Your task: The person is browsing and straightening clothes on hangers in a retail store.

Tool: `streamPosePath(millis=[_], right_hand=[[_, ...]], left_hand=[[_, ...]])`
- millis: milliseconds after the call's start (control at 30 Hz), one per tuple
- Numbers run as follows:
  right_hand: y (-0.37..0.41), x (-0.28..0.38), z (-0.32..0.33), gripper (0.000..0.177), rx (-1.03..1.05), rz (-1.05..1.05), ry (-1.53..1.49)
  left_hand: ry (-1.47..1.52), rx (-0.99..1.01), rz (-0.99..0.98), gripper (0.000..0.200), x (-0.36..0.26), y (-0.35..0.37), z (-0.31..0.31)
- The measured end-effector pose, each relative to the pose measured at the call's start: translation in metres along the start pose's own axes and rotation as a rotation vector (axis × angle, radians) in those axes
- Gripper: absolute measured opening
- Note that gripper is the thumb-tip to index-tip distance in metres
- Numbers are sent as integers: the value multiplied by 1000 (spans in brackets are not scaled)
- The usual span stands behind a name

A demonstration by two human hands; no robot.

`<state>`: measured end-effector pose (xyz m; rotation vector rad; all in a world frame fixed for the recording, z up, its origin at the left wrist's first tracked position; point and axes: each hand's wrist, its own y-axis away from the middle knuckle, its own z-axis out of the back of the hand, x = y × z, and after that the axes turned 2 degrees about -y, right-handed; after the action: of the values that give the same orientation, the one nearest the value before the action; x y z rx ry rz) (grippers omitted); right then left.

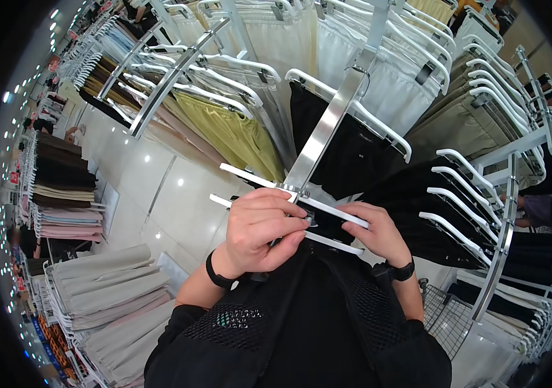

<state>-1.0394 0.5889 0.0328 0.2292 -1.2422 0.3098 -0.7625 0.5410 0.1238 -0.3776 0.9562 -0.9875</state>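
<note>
My left hand (pixel 266 229) is closed, its fingertips pinched on a small shiny clip (pixel 311 220) below a white hanger (pixel 334 212). My right hand (pixel 379 231) grips the right end of that hanger, thumb in front. The hanger sits at the near end of a sloping metal display arm (pixel 327 129). Just below it, a second white hanger (pixel 337 244) runs roughly parallel. Black fabric shows between the two hangers; its shape is mostly hidden by my hands. Farther up the arm hang black trousers (pixel 353 145) on another white hanger.
Yellow-green trousers (pixel 227 126) and paler pairs hang at the left. White trousers (pixel 395 90) are behind. On the right, several white hangers (pixel 463 207) with black garments hang from a metal rail (pixel 503 239). A wire basket (pixel 447 317) stands low right. Folded-over beige garments (pixel 111 284) fill the lower left.
</note>
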Motion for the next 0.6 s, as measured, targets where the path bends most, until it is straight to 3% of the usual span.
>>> streamPosePath(millis=[100, 333, 600], right_hand=[[-3, -3, -2, 23, -203, 89, 55], [-24, -12, 23, 20, -594, 99, 243], [-52, -26, 41, 23, -745, 127, 300]], left_hand=[[-16, -13, -5, 13, 1, 2, -2], [-35, -11, -6, 14, -1, 1, -2], [-17, -13, -10, 14, -1, 1, -1]])
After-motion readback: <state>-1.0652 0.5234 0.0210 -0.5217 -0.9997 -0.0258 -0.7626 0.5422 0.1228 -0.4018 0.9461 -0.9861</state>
